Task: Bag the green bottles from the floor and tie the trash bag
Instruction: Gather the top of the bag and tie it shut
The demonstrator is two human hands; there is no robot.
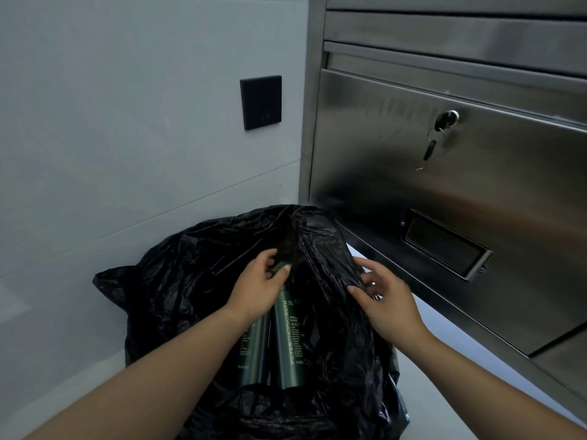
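Steel cabinet [444, 173] fills the right half of the frame, its front panel carrying a lock with a key [429, 150] hanging from it and a recessed handle [444, 244] lower down. Pale wall [127, 122] takes the left half, with a black wall plate [261, 102] near the upper middle. Low in the centre sits the black trash bag [178, 281], its mouth open towards the camera. Inside it two green bottles [289, 338] lie side by side, bases nearest the camera. The left hand [259, 289] reaches into the mouth, thumb and fingers pinched on the dark top of one bottle or a fold of plastic; which one is unclear. The right hand [386, 296] pinches the bag's right edge, its other fingers loosely curled.
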